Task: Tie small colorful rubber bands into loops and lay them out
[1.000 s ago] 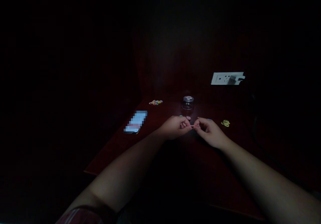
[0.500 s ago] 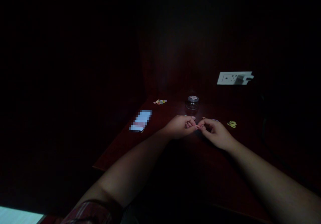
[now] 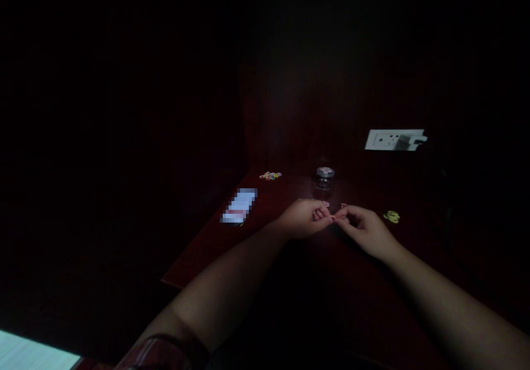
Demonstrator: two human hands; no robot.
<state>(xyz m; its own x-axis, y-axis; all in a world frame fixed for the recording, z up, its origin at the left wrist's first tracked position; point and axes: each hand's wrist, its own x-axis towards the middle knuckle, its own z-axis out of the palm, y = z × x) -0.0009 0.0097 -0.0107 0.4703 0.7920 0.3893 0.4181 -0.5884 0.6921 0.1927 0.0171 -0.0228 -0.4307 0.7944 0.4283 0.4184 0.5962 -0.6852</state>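
Over the dark red table, my left hand (image 3: 305,218) and my right hand (image 3: 369,233) meet fingertip to fingertip. Both pinch a small orange elastic band (image 3: 332,217), mostly covered by the fingers. Just behind the hands lie a pink band (image 3: 326,204) and another orange band (image 3: 343,205), partly hidden. Several yellow bands (image 3: 391,216) form a bunch to the right of my right hand. Beyond the hands stands a clear jar (image 3: 323,183) with its lid on. Farther left is a pile of mixed-colour bands (image 3: 270,176).
A phone (image 3: 239,207) with a lit, blurred screen lies on the table (image 3: 199,259) at left, near its edge. On the back wall is a white socket panel (image 3: 383,139) with a plug in it. The surroundings are very dark.
The view has shifted, so the whole scene sits slightly lower and farther right. Both hands keep their fingertips together on the small band, with only slight finger movement.
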